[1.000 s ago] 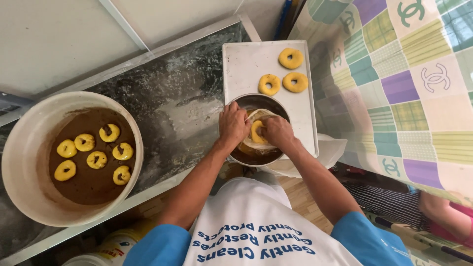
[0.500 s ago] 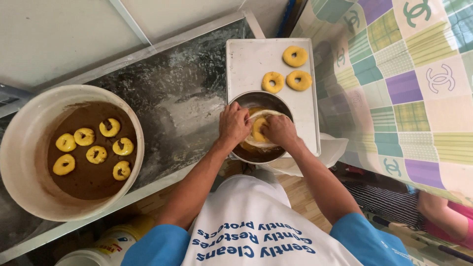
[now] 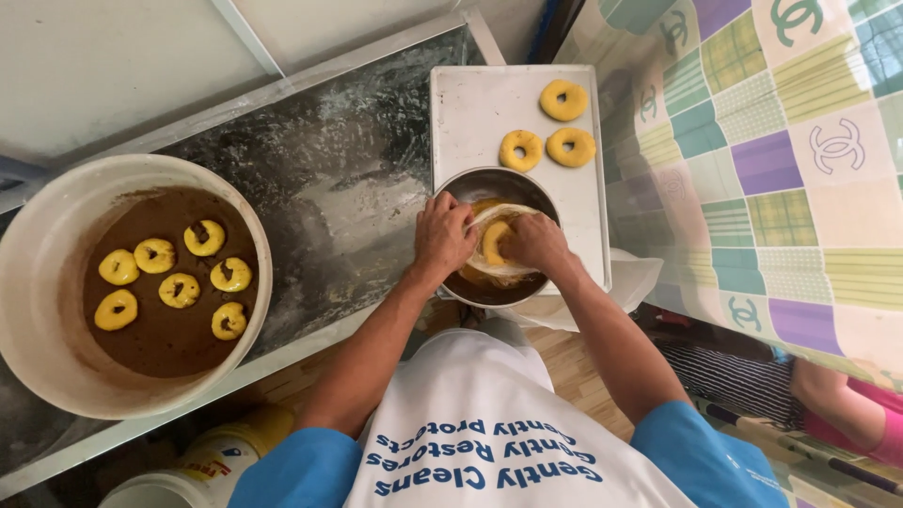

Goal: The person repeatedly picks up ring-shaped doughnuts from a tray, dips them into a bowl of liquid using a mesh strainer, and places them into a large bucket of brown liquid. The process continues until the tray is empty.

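Dough ring shaped over a metal bowl

At the left, six yellow rings are seen floating in brown liquid in a large white tub. In the middle, the left hand is curled over the rim of the metal bowl, gripping the edge of a thin white sheet. The right hand is closed round a yellow dough ring lying on that sheet, fingers pinching it. Three finished rings are laid on the white tray behind the bowl
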